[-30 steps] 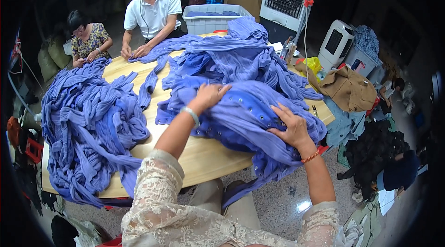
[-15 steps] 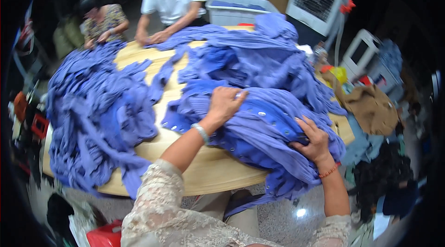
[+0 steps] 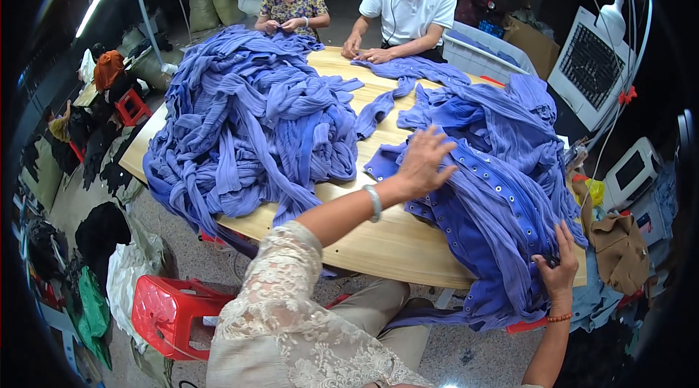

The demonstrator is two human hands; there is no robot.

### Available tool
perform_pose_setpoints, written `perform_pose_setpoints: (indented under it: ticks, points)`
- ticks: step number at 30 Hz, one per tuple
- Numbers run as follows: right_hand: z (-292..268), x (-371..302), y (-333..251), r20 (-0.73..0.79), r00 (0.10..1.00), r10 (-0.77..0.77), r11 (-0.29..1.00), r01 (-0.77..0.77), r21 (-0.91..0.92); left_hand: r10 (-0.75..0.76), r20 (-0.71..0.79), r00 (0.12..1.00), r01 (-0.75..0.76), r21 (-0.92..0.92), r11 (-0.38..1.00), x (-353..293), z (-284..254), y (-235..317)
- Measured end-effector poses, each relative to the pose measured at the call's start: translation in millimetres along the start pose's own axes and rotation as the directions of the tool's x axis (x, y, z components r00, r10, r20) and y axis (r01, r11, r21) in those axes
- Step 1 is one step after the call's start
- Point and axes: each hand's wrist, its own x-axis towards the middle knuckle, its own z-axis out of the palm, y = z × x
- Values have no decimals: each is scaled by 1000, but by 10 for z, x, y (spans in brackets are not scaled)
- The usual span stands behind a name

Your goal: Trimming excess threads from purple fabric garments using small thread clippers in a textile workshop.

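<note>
A blue-purple garment (image 3: 477, 246) lies across the table's right side, with rows of round metal eyelets or snaps along its darker blue bands. My left hand (image 3: 424, 161) is at the garment's upper left part, fingers spread and nothing gripped; whether its palm touches the cloth is unclear. At the garment's lower right edge, my right hand (image 3: 559, 271) rests with fingers stretched out and thumb apart. Part of the cloth hangs over the table's near edge above my lap.
A large heap of similar blue garments (image 3: 255, 126) covers the left of the wooden table (image 3: 349, 253); more blue cloth (image 3: 502, 108) lies behind mine. Two people work at the far side, one in a white shirt (image 3: 408, 9). A red stool (image 3: 156, 315) stands at my left.
The view has swung left. My left hand has come off its hold on the cloth and opened. My right hand has straightened its fingers at the garment's edge.
</note>
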Motion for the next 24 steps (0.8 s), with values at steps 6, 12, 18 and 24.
perform_pose_setpoints:
  ticks: [6, 12, 18, 24]
  points:
    - [-409, -307, -174, -276, 954, 119, 986, -81, 145, -351, -35, 936, 301, 598, 743, -285, -1416, -982]
    - [-169, -425, -957, -134, 988, 76, 969, -41, 245, -601, -60, 797, 497, 631, 596, -978, -1762, -1530]
    - [382, -423, -1686, 108, 993, -39, 874, -19, 486, -682, -57, 729, 685, 51, 727, -1126, -1678, -1675]
    - [799, -340, -1978, 384, 917, 108, 676, -351, 648, -401, 417, 816, 560, -744, 365, -1148, -1599, -468]
